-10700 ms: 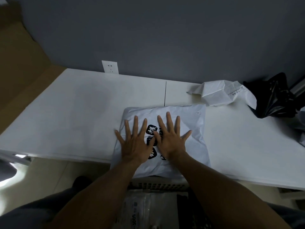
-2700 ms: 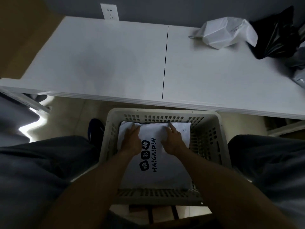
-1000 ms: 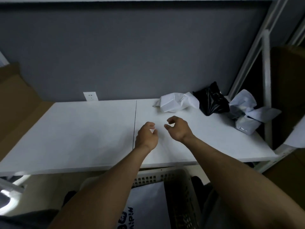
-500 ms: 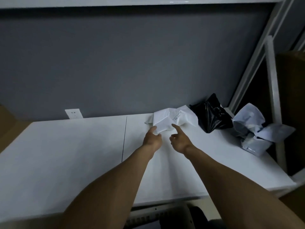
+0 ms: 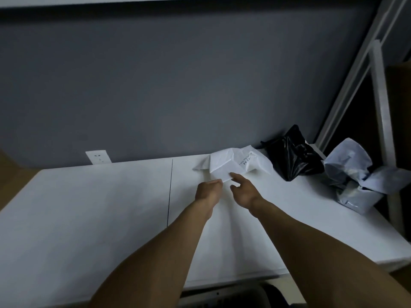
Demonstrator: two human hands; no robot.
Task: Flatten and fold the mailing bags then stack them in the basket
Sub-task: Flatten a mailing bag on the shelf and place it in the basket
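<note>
Here we take up the next bag. The white mailing bag lies crumpled at the back of the table, just beside the black bag and well apart from the basket, of which only a dark rim shows below the table's near edge.

The left hand is curled and, as far as the dim view allows, pinches the near edge of the white mailing bag between thumb and forefinger. The right hand holds nothing: its fingers are loosely extended, and the forefinger touches the bag's near face.

Procedure, in our judgement:

1. Close the right hand on the same near edge, apart from the left, so that we hold two points.
2. Draw the bag toward us onto bare table, clear of the black bag and the pale bags at the right.
3. Keep the pull low and even, since thin film is likely to drag its neighbour or bunch if lifted by one corner.
4. Spread the bag out, then press from the centre outward with flat palms before folding.
</note>
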